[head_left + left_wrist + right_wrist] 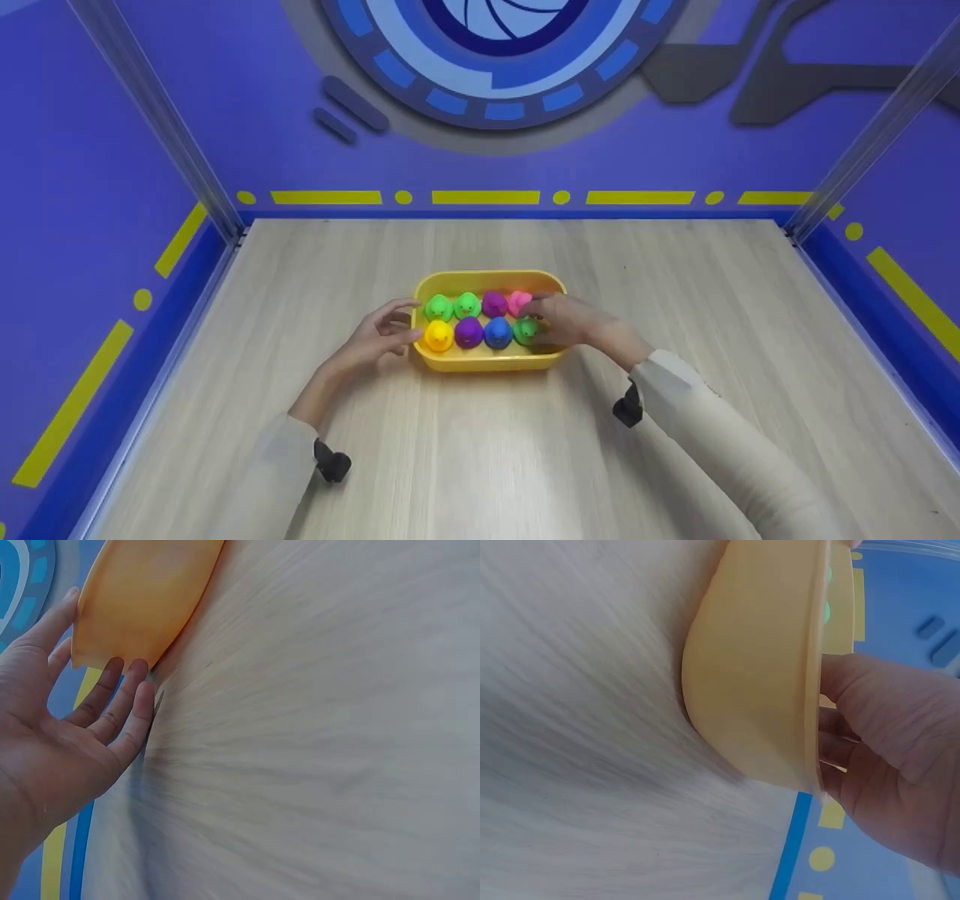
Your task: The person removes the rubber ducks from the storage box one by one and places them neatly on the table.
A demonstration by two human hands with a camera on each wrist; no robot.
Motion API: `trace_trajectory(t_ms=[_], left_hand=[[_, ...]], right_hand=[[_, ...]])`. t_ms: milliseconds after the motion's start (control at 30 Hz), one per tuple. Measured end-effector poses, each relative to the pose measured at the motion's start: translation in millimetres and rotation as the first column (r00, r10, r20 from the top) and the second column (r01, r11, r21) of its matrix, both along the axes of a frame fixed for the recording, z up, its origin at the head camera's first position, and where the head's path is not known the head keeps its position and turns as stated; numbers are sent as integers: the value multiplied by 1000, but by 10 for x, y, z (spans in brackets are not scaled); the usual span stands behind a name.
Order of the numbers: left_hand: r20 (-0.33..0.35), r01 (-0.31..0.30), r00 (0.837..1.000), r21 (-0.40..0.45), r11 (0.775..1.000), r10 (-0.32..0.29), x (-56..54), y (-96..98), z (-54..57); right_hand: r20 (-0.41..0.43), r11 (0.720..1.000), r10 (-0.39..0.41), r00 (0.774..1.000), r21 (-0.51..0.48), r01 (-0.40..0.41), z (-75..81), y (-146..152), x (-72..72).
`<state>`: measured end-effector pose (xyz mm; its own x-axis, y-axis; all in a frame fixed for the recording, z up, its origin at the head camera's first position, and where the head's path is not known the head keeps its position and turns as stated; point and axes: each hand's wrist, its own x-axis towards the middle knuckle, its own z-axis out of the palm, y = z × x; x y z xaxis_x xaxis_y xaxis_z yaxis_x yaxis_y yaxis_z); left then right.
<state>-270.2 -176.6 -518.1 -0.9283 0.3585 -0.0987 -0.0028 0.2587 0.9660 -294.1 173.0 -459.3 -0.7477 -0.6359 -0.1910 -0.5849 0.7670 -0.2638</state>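
A yellow tub on the wooden table holds two rows of small rubber ducks. In the back row are two light green ducks, a purple one and a pink duck. The front row has a yellow duck, a purple one, a blue duck and a darker green duck. My left hand touches the tub's left end with spread, relaxed fingers. Over the right end, my right hand reaches inside, fingers beside the pink duck and thumb beside the green duck; I cannot tell whether it grips either one.
Blue panels with yellow markings stand behind the table and along both sides, joined by metal corner posts. Both sleeves are light, each with a small black device at the wrist.
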Motion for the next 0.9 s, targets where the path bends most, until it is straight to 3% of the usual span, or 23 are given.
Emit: trace_trajectory(t_ms=[433,900], left_hand=[[8,0,1000,-8,1000,0,51,13,-56],[4,4,1000,-34,999,-4,13,19,22]], right_hand=[[-53,999,30,998,42,-28,-96,0,97],[-171,997,47,984,74,-35,-108,-67,78]])
